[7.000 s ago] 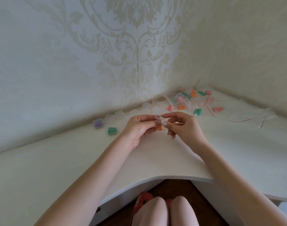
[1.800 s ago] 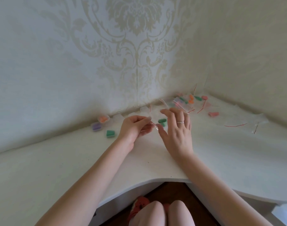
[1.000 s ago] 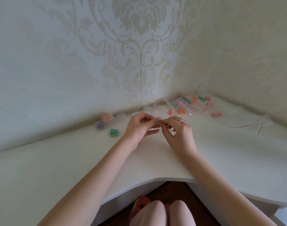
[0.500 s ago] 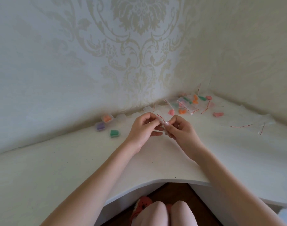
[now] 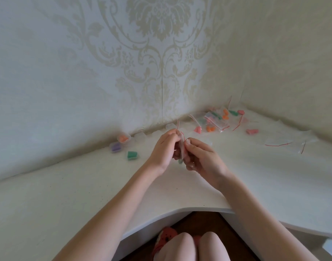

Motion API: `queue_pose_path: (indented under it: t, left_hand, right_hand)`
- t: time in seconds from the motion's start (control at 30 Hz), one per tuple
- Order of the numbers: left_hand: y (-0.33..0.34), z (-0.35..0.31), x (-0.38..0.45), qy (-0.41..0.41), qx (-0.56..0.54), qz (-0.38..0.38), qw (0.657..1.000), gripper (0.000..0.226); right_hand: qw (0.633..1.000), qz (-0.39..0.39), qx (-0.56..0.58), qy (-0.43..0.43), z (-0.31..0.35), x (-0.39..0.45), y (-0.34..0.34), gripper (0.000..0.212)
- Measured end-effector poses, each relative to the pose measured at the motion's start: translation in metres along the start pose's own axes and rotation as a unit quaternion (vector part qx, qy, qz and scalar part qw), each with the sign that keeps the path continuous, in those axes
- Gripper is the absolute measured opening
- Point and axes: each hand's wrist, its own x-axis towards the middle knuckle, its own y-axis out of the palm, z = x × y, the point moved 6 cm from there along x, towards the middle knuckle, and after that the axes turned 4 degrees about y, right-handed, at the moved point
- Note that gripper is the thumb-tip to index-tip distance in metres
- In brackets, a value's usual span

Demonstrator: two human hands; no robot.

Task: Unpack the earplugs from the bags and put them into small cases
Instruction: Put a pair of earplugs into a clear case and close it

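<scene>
My left hand [image 5: 164, 147] and my right hand [image 5: 201, 157] meet above the middle of the white desk, each pinching one side of a small clear zip bag [image 5: 182, 147] with a red seal line. Green earplugs [image 5: 180, 161] show at the bag's bottom, mostly hidden by my fingers. To the left near the wall stand small clear cases: one with orange earplugs [image 5: 123, 138], one with purple earplugs [image 5: 116, 147], one with green earplugs [image 5: 132, 155]. Empty clear cases [image 5: 140, 136] stand along the wall.
In the desk's far corner lies a pile of bags with orange, green and pink earplugs [image 5: 217, 119]. A pink pair [image 5: 252, 131] lies apart. Empty bags with red seals [image 5: 278, 143] are strewn at the right. The desk's curved front edge [image 5: 180, 211] is above my knees.
An orange-filled case has joined the cases by the wall. My right hand fetched a bag with green earplugs from the corner pile, and both hands now hold it upright, closer together.
</scene>
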Motion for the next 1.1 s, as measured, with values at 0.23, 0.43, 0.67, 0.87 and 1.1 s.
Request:
queue_pose_path:
  t: [0.23, 0.43, 0.67, 0.87, 1.1]
  left_hand:
    - [0.005, -0.003, -0.007, 0.028, 0.094, 0.022, 0.995, 0.034]
    - [0.012, -0.003, -0.013, 0.099, 0.156, 0.013, 0.983, 0.033]
    - [0.014, -0.009, -0.014, 0.162, 0.298, 0.013, 0.940, 0.032]
    - [0.016, -0.011, -0.015, 0.203, 0.437, 0.020, 0.876, 0.020]
    - [0.007, -0.015, -0.016, 0.201, 0.433, 0.002, 0.879, 0.030]
  right_hand:
    - [0.979, -0.112, -0.148, -0.079, 0.004, -0.003, -0.007, 0.035]
    - [0.954, -0.154, -0.229, -0.121, -0.002, -0.001, -0.008, 0.028]
    - [0.931, -0.200, -0.262, -0.155, 0.004, -0.005, -0.010, 0.033]
    - [0.871, -0.295, -0.331, -0.210, 0.012, -0.019, -0.018, 0.027]
    - [0.855, -0.290, -0.382, -0.196, 0.011, -0.020, -0.024, 0.013]
